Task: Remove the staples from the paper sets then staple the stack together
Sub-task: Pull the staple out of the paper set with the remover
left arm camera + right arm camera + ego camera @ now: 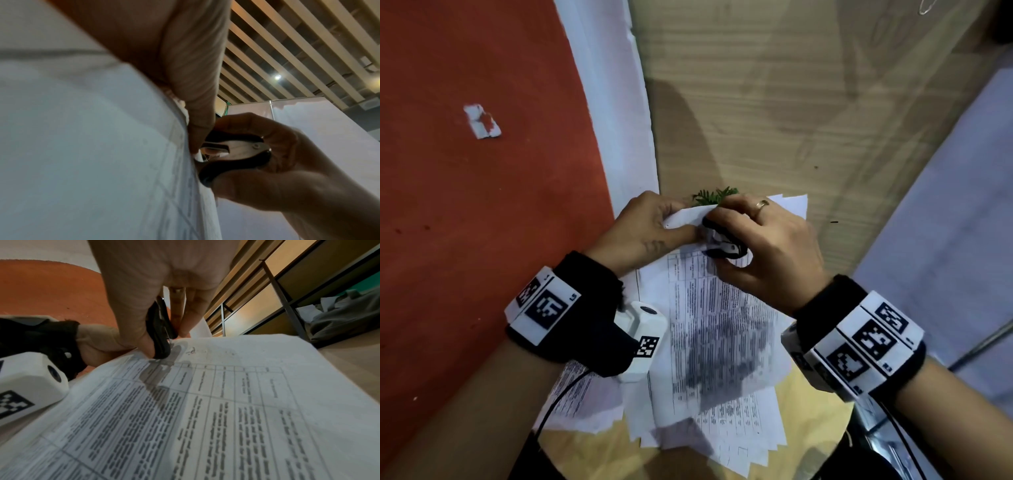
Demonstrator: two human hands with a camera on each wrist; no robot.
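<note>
A stack of printed paper sets (709,342) lies on the wooden table (791,102), its top page covered in table text (205,402). My left hand (654,222) pinches a folded-back corner of the top sheets (685,216) at the far end of the stack. My right hand (756,246) grips a black and metal staple remover (724,241), thumb and fingers squeezing its two handles (236,152). The remover's tip (162,344) sits at the paper's top-left corner, right against my left thumb (201,129). The staple itself is hidden.
A red mat (482,205) with a white border covers the table's left side and carries a small torn paper scrap (481,121). A green sprig (714,196) lies just beyond the papers. More loose sheets (585,394) fan out under the stack.
</note>
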